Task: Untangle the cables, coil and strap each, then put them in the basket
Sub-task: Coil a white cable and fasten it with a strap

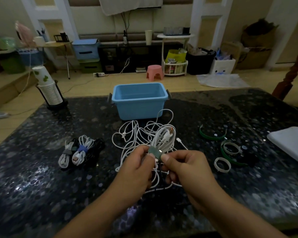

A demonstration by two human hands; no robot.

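Head view: three strapped coils (79, 152), one basket (139, 100).

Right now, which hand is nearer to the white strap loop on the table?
Right. The right hand is just left of the white strap loop; the left hand is farther left.

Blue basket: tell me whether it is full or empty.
Empty, as far as the view shows: the blue basket stands upright with bare inner walls and floor. The strapped bundles lie outside it on the table.

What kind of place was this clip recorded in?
Probably a lived-in home room, not a lab: a small pink plastic stool on the floor, stacked blue and green storage bins along the wall, and a stack of paper cups on the dark speckled table.
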